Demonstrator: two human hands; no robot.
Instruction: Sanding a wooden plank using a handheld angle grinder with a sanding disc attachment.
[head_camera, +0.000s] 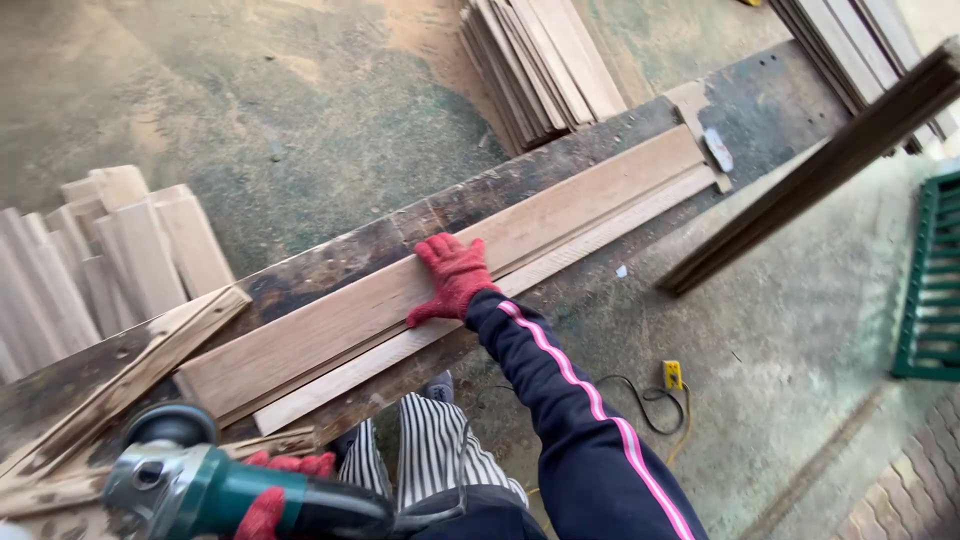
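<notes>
Workshop floor, concrete (300, 110), dusted with sawdust and stained green-grey; paved brick shows at the lower right corner.

Workbench (330, 262): long dark weathered plank surface, running diagonally from lower left to upper right.

Wooden board (560, 215): long, pale, planed, lying flat along the workbench. A narrower light strip (600, 240) lies against its near edge, and a thin batten (150, 365) rests at an angle beside its left end.

Right hand (452, 277): in a red knit glove, fingers spread, palm pressed flat on the wooden board near its middle; not gripping anything. Sleeve is dark navy with a pink and white stripe.

Left hand (272, 500): also red-gloved, at the lower left edge, closed around the body of an angle grinder (215, 482). The grinder is green and silver with a black round guard, held over the near left end of the workbench, well apart from the right hand.

Stack of short pale boards (110, 255): leaning on the floor at left, beyond the workbench.

Second stack of boards (540, 60): fanned on the floor, top centre.

Dark timber beam (820, 170): slanting at right.

Green slatted crate (935, 275): right edge.

Black cable with yellow plug (672, 374): on the floor beside the sleeve.

Striped trousers (430, 450): below the bench edge.
</notes>
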